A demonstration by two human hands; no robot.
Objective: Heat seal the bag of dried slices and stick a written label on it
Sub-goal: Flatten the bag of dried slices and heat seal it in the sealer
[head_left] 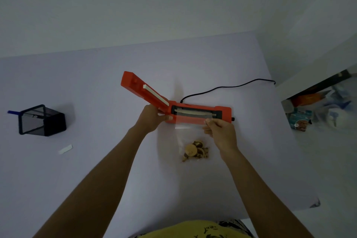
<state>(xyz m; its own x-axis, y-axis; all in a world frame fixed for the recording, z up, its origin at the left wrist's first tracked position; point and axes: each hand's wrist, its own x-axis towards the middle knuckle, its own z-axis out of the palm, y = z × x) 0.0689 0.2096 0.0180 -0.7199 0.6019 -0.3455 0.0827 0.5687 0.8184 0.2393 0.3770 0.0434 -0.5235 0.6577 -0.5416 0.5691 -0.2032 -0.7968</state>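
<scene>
While sealer lid gapes | both hands' fingers pinch clear bag mouth

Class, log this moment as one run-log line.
step: placing bag | orange heat sealer: lid raised | clear plastic bag of dried slices: mouth on sealing strip | left hand: at hinge | right hand: holding bag | seal: not yet
</scene>
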